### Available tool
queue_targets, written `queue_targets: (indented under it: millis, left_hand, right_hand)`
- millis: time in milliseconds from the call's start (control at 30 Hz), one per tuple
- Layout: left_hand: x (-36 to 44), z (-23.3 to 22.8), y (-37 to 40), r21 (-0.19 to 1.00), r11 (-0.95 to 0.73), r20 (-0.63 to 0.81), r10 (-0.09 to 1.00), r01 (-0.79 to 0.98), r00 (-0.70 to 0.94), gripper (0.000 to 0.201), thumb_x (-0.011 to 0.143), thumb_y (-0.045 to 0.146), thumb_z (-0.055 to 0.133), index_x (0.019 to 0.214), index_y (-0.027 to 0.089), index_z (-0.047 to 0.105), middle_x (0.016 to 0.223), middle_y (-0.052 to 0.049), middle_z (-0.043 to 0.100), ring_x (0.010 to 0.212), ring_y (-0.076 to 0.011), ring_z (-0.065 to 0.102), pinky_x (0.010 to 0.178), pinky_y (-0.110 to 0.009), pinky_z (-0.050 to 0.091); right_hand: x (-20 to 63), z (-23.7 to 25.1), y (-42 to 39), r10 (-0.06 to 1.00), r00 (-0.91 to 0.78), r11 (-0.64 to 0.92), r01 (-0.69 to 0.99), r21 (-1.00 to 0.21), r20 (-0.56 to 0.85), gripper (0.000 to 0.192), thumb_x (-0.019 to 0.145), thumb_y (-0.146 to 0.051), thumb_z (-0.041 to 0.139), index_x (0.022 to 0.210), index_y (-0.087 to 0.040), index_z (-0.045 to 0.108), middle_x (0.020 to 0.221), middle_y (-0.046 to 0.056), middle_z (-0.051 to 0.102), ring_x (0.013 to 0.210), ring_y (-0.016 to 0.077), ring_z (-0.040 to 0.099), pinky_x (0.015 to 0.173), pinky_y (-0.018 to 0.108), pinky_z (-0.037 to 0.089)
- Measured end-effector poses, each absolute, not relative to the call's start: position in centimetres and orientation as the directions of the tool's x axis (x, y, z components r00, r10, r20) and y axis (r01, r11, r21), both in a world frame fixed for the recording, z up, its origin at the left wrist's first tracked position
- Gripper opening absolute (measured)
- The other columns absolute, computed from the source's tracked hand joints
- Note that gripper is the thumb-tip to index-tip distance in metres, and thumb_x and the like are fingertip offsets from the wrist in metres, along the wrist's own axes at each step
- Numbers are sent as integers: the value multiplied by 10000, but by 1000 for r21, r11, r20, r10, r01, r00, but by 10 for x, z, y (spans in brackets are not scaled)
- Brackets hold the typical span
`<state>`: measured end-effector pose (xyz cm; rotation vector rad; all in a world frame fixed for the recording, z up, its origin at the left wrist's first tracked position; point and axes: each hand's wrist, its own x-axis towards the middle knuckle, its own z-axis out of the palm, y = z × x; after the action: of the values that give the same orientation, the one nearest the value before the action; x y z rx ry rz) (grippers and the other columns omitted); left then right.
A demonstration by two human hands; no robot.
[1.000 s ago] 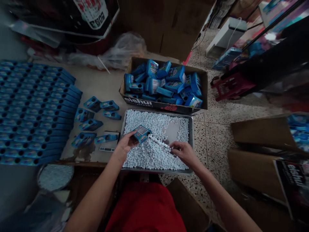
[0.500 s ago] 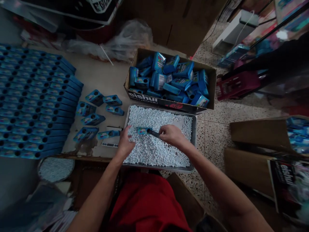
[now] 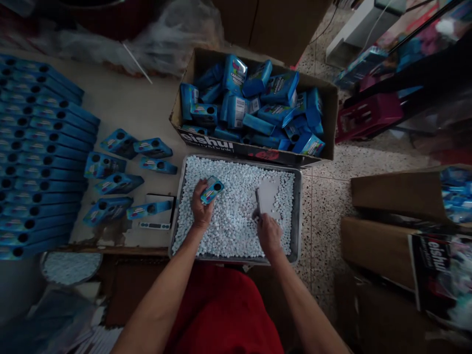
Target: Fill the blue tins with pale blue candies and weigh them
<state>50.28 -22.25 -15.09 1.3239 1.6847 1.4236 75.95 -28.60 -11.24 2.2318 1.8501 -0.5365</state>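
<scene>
My left hand [image 3: 202,209] is closed around a small blue candy box [image 3: 212,191] with a round dark hole in its top. It holds the box tilted above a metal tray [image 3: 299,211] full of small white candies [image 3: 221,231]. On the tray's right side, my right hand [image 3: 270,233] grips a narrow dark scoop [image 3: 258,200], its far end pointing away from me. Beside the scoop, a patch of bare tray bottom [image 3: 271,194] shows among the candies.
A carton [image 3: 254,152] heaped with blue boxes stands behind the tray. To the left are several loose boxes [image 3: 118,142], one on a small scale [image 3: 155,225], and stacked rows of boxes [image 3: 44,162]. A bowl of white candies [image 3: 70,268] sits lower left; cartons [image 3: 398,196] stand right.
My left hand, open beside the box before, has taken hold of it and tilted it. My right hand has drawn the scoop away from the box's hole, to the right. The view has shifted.
</scene>
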Motion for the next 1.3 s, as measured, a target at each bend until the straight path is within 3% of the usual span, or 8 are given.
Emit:
queue_targets:
  millis: [167, 267, 367, 533, 700, 867, 1000, 1300]
  left_hand:
    - [566, -149, -214, 968, 172, -104, 936, 180, -335, 509, 911, 384, 670, 1369, 241, 501, 1470, -112, 557, 1407, -273, 520, 1222, -455, 373]
    - [591, -131, -221, 964, 257, -222, 920, 70, -322, 484, 898, 390, 685, 1327, 243, 515, 1406, -97, 593, 1340, -267, 572, 1188, -426, 417]
    - [587, -114, -230, 975, 194, -147, 928, 108, -342, 443, 877, 376, 709, 1263, 235, 542, 1377, -99, 601, 1314, -263, 584, 1177, -414, 429]
    - [535, -102, -225, 953, 91, -6, 960, 291, -280, 355, 856, 304, 723, 1176, 243, 582, 1360, -84, 616, 1389, -265, 526, 1240, -451, 345]
    - [512, -94, -210, 930, 12, 43, 989, 368, -141, 346, 815, 195, 712, 1144, 246, 617, 1324, -85, 649, 1361, -276, 552, 1223, -482, 368]
    - [512, -90, -210, 928, -26, 58, 996, 372, -75, 447, 726, 41, 631, 1119, 254, 645, 1340, -72, 654, 1436, -281, 484, 1257, -518, 321]
    - [511, -91, -212, 932, -31, 41, 999, 360, -20, 533, 644, -12, 567, 1093, 260, 659, 1317, -60, 666, 1433, -274, 482, 1266, -530, 304]
    - [504, -93, -213, 934, 109, -100, 994, 339, -44, 394, 706, 122, 687, 1086, 227, 684, 1194, -85, 695, 1207, -301, 618, 1132, -480, 442]
  right_hand:
    - [712, -127, -262, 894, 127, -262, 926, -271, -429, 237, 941, -115, 458, 1072, -161, 650, 987, 104, 721, 895, 199, 608, 753, 286, 354]
    - [720, -130, -258, 880, 168, -402, 761, -509, -444, 202, 878, -185, 483, 1009, -184, 637, 849, 37, 679, 783, 181, 570, 725, 266, 375]
    - [746, -120, -267, 884, 169, -453, 545, -706, -436, 204, 800, -276, 509, 953, -193, 616, 743, -10, 603, 700, 165, 534, 690, 256, 409]
    - [783, -72, -277, 899, 32, -424, 315, -849, -437, 245, 725, -320, 565, 907, -177, 646, 700, -27, 572, 660, 147, 518, 677, 260, 428]
    - [792, -20, -248, 870, -189, -349, 417, -840, -455, 254, 694, -243, 577, 888, -159, 718, 678, -21, 608, 660, 143, 542, 673, 259, 410]
    - [782, 19, -204, 766, -294, -265, 667, -697, -572, 264, 680, -177, 583, 888, -163, 744, 612, -22, 629, 572, 130, 536, 577, 249, 348]
    - [764, 44, -175, 723, -317, -191, 763, -617, -614, 172, 672, -139, 639, 803, -166, 747, 565, -24, 598, 521, 106, 478, 529, 248, 297]
    - [778, 70, -181, 666, -282, -224, 807, -546, -690, 175, 744, -172, 659, 857, -201, 790, 607, -4, 660, 527, 134, 550, 529, 265, 351]
